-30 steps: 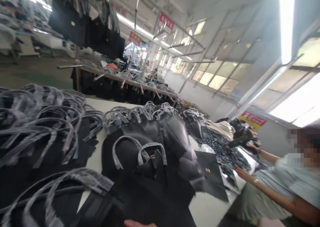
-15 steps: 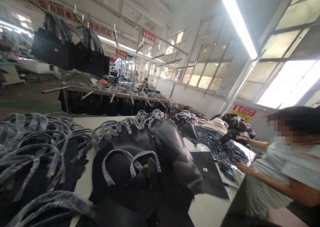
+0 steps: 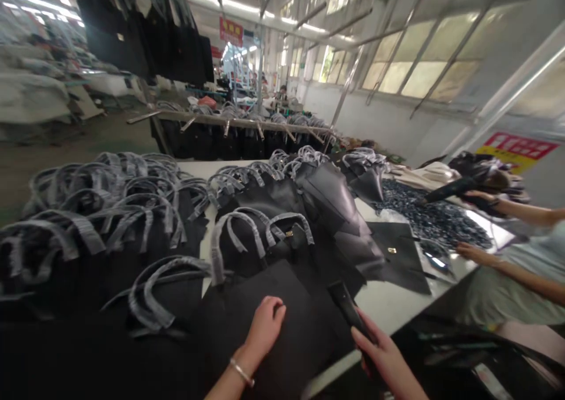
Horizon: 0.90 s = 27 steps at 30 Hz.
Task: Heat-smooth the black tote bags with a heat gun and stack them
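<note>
My left hand, with a bracelet on its wrist, rests over a flat black panel at the bottom middle, its fingers curled; whatever they may pinch is too small to tell. In my right hand is a dark, flat-ended handheld tool, held above the panel's right side. Just beyond lie black bag pieces with plastic-wrapped handles. To the right is a black panel with a gold clasp.
Wrapped handles on black bags fill the left of the white table. At right, a person's arm reaches over a heap of small dark pieces. Black bags hang on a rack behind.
Both my hands have come into view, the right one with the tool. The view has tilted down and shifted, and a plain black panel now lies in front.
</note>
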Tool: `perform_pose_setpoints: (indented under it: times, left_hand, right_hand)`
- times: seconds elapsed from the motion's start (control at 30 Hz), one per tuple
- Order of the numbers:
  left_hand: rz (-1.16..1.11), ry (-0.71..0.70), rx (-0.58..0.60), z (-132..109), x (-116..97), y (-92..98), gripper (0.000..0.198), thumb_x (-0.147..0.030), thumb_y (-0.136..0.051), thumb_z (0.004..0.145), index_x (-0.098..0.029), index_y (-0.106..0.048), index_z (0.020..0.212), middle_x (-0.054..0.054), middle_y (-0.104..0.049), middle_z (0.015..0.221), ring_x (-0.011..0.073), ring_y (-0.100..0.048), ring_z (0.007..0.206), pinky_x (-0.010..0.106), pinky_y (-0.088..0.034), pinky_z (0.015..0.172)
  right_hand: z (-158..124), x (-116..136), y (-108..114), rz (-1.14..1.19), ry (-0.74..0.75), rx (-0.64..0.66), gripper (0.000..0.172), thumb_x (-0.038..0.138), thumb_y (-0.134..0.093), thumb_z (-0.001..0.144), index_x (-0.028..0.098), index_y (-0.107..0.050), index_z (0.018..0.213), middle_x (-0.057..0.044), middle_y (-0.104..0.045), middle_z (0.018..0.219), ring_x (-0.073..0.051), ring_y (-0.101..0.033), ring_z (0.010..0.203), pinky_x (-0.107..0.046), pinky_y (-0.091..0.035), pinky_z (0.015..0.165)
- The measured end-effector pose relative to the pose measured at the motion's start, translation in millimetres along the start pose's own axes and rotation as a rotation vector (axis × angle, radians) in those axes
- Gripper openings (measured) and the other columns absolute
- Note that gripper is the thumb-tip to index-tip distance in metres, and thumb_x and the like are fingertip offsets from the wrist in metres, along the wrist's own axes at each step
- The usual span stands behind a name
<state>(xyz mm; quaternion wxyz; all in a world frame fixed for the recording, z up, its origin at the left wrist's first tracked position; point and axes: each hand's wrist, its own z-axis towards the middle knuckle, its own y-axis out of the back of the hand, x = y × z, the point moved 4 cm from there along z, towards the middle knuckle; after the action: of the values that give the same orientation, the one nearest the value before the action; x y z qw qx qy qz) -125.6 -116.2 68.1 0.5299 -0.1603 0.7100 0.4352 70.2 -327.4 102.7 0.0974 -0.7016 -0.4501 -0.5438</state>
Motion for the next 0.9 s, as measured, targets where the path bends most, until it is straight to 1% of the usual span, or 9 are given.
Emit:
perform_pose_setpoints:
  times: [0.03,0.1,0.17,0.27,0.33,0.43,0.6,0.73,0.9]
  left_hand:
    - [0.231,-0.058,-0.026,-7,17,-10.5,0.022,-0.019,-0.055,0.083,-0.013,-0.067,0.101,0.014,-0.065,0.113,0.0284,-0.059,0.111,0.045,-0.046,0.099]
    - [0.566,-0.181,-0.062,-23,46,-26.3,0.039,-0.01,-0.056,0.08,-0.016,-0.061,0.119,0.014,-0.055,0.132,0.0294,-0.047,0.129,0.049,-0.039,0.108]
    - [0.73,-0.305,-0.079,-38,68,-35.9,0.047,-0.01,-0.054,0.083,-0.018,-0.053,0.13,0.011,-0.047,0.143,0.0279,-0.037,0.137,0.049,-0.036,0.112]
    - [0.819,-0.454,-0.108,-50,82,-42.1,0.049,-0.016,-0.048,0.09,-0.018,-0.044,0.139,0.01,-0.041,0.149,0.0252,-0.033,0.14,0.046,-0.038,0.112]
    - [0.852,-0.496,-0.116,-52,86,-43.7,0.05,-0.019,-0.046,0.091,-0.016,-0.041,0.141,0.01,-0.039,0.15,0.0252,-0.033,0.14,0.046,-0.039,0.112]
    - [0.875,-0.507,-0.117,-51,87,-44.2,0.051,-0.019,-0.045,0.092,-0.016,-0.04,0.142,0.009,-0.039,0.15,0.0253,-0.035,0.139,0.046,-0.041,0.111]
    - [0.861,-0.5,-0.093,-50,83,-43.1,0.05,-0.019,-0.045,0.092,-0.016,-0.04,0.142,0.008,-0.042,0.148,0.0244,-0.037,0.138,0.045,-0.041,0.111]
    - [0.829,-0.481,-0.099,-51,77,-40.4,0.047,-0.024,-0.044,0.094,-0.017,-0.042,0.14,0.008,-0.046,0.146,0.0241,-0.039,0.137,0.046,-0.04,0.112]
    - [0.787,-0.475,-0.105,-51,74,-37.3,0.047,-0.025,-0.045,0.094,-0.017,-0.042,0.14,0.007,-0.046,0.145,0.0223,-0.039,0.136,0.044,-0.04,0.112]
  right_hand:
    - [0,-2,-1,0.011,-0.016,0.027,0.095,0.064,-0.062,0.072,0.016,-0.032,0.147,0.002,-0.061,0.061,-0.013,-0.051,0.041,-0.026,-0.04,0.041]
    - [2,-8,-8,0.007,-0.039,0.111,0.09,0.062,-0.061,0.074,0.018,-0.032,0.147,0.004,-0.057,0.058,-0.013,-0.052,0.041,-0.025,-0.039,0.04]
    - [7,-14,-21,-0.014,-0.048,0.179,0.085,0.06,-0.06,0.076,0.02,-0.034,0.147,0.005,-0.055,0.059,-0.013,-0.052,0.039,-0.024,-0.038,0.038]
    - [19,-14,-48,-0.039,-0.053,0.247,0.079,0.056,-0.059,0.078,0.02,-0.037,0.145,0.005,-0.054,0.061,-0.012,-0.051,0.037,-0.023,-0.037,0.035]
    - [29,-10,-69,-0.032,-0.049,0.305,0.078,0.052,-0.059,0.079,0.017,-0.038,0.145,0.005,-0.053,0.061,-0.011,-0.051,0.037,-0.022,-0.037,0.033]
    - [46,3,-96,-0.013,-0.035,0.384,0.074,0.048,-0.058,0.081,0.016,-0.038,0.144,0.006,-0.054,0.06,-0.01,-0.05,0.036,-0.02,-0.036,0.032]
    - [71,28,-126,-0.025,-0.035,0.44,0.068,0.045,-0.055,0.084,0.016,-0.039,0.143,0.005,-0.054,0.058,-0.01,-0.051,0.035,-0.02,-0.037,0.031]
    - [81,42,-136,-0.045,-0.032,0.452,0.068,0.045,-0.056,0.085,0.017,-0.036,0.145,0.005,-0.056,0.059,-0.01,-0.051,0.034,-0.019,-0.037,0.03]
    - [79,39,-130,-0.083,-0.036,0.469,0.071,0.046,-0.058,0.084,0.016,-0.036,0.145,0.006,-0.054,0.056,-0.01,-0.051,0.034,-0.019,-0.038,0.031]
